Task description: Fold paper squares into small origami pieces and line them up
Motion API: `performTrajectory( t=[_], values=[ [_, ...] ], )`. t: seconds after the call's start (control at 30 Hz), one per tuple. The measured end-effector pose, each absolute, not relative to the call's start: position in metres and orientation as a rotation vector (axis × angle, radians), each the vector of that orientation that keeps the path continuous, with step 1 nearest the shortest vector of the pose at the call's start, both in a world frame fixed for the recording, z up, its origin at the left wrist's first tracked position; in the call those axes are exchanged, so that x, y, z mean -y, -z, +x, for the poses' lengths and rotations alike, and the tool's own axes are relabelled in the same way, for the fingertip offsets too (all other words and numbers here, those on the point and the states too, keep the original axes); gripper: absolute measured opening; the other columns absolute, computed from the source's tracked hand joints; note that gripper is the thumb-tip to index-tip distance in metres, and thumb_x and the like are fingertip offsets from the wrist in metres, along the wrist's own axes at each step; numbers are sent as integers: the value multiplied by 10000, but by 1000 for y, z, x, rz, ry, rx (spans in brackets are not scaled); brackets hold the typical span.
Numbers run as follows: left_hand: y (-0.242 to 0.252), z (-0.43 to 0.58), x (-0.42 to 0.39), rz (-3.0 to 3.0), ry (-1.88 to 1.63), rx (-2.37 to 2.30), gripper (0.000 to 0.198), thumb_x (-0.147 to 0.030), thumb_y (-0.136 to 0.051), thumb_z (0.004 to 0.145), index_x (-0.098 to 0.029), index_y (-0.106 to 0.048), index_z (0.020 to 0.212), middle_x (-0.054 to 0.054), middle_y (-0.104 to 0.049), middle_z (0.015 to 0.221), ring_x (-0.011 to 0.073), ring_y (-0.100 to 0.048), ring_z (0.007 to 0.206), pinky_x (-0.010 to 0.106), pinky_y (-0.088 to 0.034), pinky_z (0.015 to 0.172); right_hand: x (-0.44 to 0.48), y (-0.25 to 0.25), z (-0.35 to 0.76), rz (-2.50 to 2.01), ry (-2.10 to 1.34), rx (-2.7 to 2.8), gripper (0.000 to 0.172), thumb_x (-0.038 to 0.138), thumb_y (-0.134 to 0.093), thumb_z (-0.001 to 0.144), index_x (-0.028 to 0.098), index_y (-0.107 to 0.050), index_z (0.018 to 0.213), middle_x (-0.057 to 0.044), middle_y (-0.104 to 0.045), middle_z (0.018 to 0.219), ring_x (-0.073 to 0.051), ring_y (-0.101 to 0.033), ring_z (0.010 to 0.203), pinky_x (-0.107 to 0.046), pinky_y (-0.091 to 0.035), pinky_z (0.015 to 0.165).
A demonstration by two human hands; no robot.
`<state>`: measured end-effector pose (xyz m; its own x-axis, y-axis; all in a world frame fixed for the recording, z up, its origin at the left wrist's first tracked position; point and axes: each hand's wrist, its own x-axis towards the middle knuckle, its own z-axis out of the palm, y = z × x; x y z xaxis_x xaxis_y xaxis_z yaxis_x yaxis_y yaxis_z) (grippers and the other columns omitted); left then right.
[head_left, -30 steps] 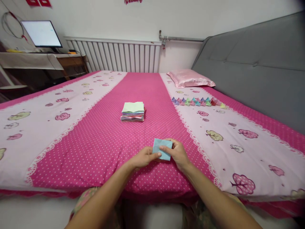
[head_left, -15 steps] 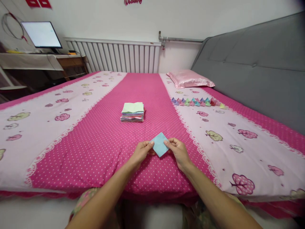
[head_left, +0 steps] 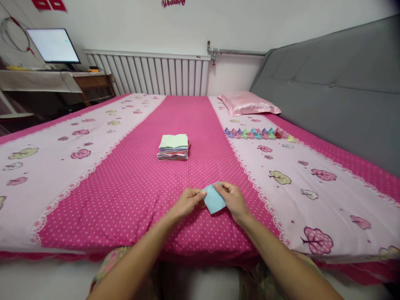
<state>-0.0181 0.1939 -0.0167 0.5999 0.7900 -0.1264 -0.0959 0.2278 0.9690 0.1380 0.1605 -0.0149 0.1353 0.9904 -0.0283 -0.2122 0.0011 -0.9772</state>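
A small light-blue square of paper [head_left: 215,201] is held between my two hands, just above the pink dotted bedspread near the bed's front edge. My left hand [head_left: 190,201] pinches its left corner between thumb and fingers. With the thumb on top, my right hand [head_left: 233,199] grips its upper right part, hiding some of that edge. Beyond the hands lies a stack of coloured paper sheets [head_left: 173,146], a pale green one on top. Farther right, folded paper pieces [head_left: 256,133] in several colours stand in a row on the bedspread.
The bedspread [head_left: 140,183] covers the wide bed under my hands. A pink satin pillow [head_left: 246,103] lies at the far right, near the grey headboard [head_left: 328,87]. Behind the bed are a white radiator [head_left: 150,73] and, at left, a desk with a monitor [head_left: 53,46].
The blue paper has turned in my hands and moved slightly down and to the right. My right thumb has shifted to its top corner. The stack and the folded pieces have stayed put.
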Motion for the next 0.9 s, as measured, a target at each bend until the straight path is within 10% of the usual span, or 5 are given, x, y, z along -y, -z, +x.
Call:
performTrajectory(
  t=[0.9],
  values=[
    [13, -10, -183, 1219, -636, -830, 318, -293, -806, 462, -86, -642, 641, 26, -613, 570, 73, -511, 492, 196, -357, 507, -160, 24, 134, -1156, -898, 921, 340, 455, -573, 750, 158, -525, 593, 59, -406, 509, -68, -327, 445, -194, -281, 409]
  ],
)
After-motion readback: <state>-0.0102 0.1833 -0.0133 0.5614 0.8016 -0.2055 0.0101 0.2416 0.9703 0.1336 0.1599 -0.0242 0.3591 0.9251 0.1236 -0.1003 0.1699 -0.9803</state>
